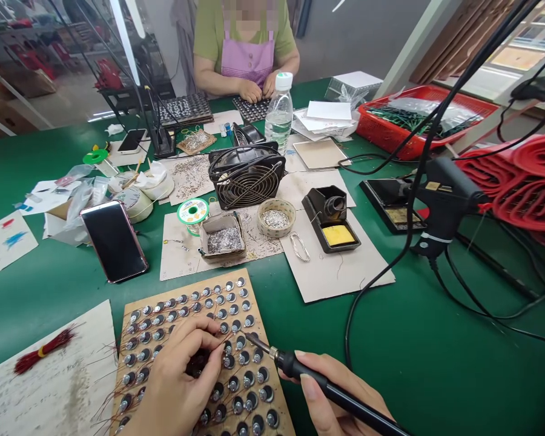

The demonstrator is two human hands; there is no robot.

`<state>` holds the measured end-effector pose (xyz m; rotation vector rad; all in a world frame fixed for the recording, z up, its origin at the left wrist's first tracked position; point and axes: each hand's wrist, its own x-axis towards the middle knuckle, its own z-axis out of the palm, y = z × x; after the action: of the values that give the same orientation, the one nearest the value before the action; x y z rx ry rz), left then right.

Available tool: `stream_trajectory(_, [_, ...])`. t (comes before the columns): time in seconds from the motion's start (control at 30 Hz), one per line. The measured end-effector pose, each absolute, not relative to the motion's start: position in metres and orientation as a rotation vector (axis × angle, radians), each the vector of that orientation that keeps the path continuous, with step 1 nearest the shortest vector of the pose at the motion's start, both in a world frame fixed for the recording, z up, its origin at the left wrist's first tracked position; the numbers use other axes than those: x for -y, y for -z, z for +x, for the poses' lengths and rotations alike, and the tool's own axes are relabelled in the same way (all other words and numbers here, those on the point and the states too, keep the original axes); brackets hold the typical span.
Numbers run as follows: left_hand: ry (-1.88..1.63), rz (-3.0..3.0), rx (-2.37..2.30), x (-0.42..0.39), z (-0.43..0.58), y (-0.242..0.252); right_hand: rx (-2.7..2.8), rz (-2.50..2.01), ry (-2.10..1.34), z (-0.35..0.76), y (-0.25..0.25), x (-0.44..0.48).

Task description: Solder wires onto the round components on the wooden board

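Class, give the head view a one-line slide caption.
The left hand is over rows of small round parts on a brown board; the right hand holds a soldering iron.

To your left, a phone with a dark screen stands tilted on the green table. Ahead of you, a black fan sits just before a water bottle. A person in a purple apron faces you. On your right, a red basket stands near rolled red material.
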<state>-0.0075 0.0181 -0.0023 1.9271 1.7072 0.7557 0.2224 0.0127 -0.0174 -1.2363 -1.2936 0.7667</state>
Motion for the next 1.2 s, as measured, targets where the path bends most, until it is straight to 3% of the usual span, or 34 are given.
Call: stream_trajectory(1.2, [-0.883, 2.112, -1.675, -0.015, -0.0022, 0.0052, 1.374, -1.249, -0.769, 0.2238, 0.0178, -0.011])
